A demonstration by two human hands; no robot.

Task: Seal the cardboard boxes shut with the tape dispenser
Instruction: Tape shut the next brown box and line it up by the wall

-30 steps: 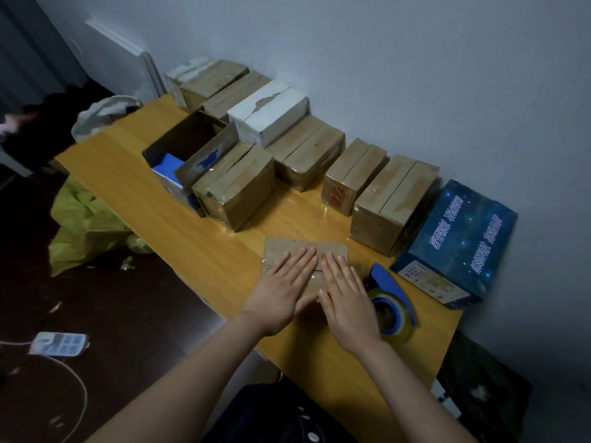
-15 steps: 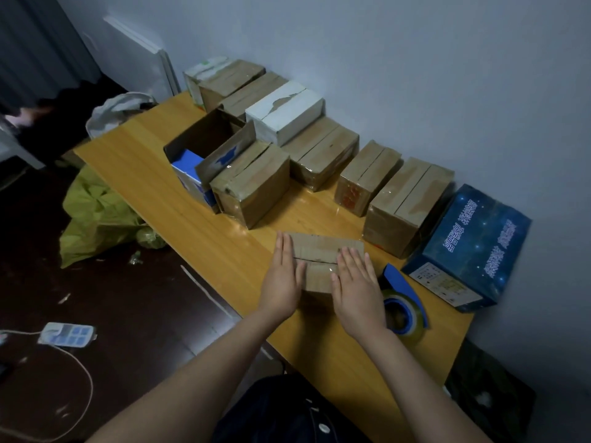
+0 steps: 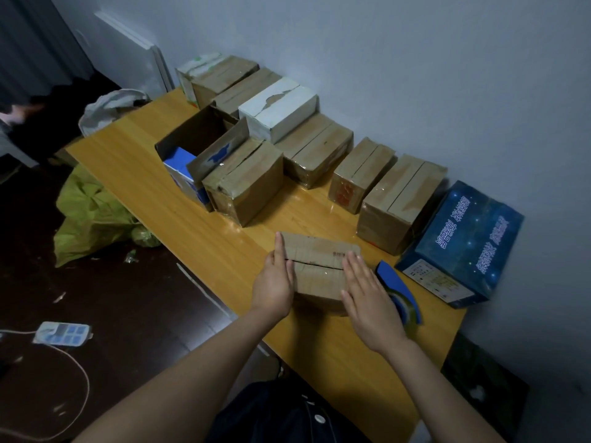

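where the left hand (image 3: 275, 282) sits: on edge against the left end of the cardboard box (image 3: 315, 266), fingers straight and together, grip released
cardboard box: on the worktop (image 3: 144, 161) near its front edge, between both hands; brown, flaps down, dark seam across the top, barcode print on the far flap
right hand (image 3: 367, 295): palm at the box's right end, fingers straight, grip released; contact unclear
tape dispenser (image 3: 395, 282): blue, lying just right of the right hand, untouched
blue printed box (image 3: 463, 244): far right, against the wall
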